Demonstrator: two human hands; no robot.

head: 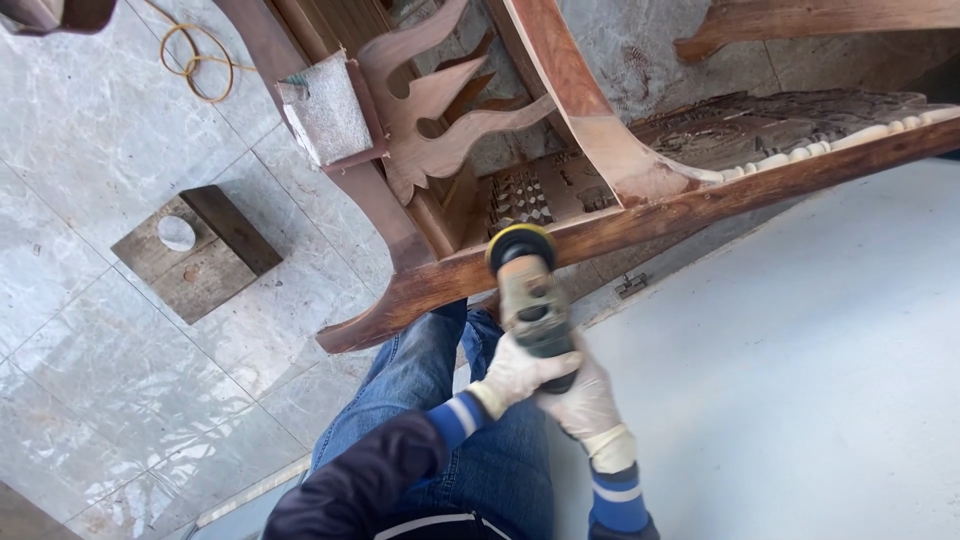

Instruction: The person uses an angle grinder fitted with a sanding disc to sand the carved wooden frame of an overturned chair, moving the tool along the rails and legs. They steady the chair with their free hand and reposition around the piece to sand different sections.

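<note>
While gripped, sander point(530, 290) against chair frame point(640, 215)

Over on the left, a square wooden block point(195, 252) lies flat on the pale marble-look floor tiles point(90, 330), with a round hole cut through its lighter half and a darker plank across its right side. Far left, up top, a loop of yellowish cord point(196, 62) lies coiled on the tiles. A sheet of grey sandpaper point(325, 108) sits just right of the cord, raised above the floor. At the top right edge, another curved wooden piece point(800, 20) crosses the view. A small metal hinge point(631, 285) lies near the middle, where the tiles meet a smooth pale grey surface point(800, 350) filling the right side.
</note>
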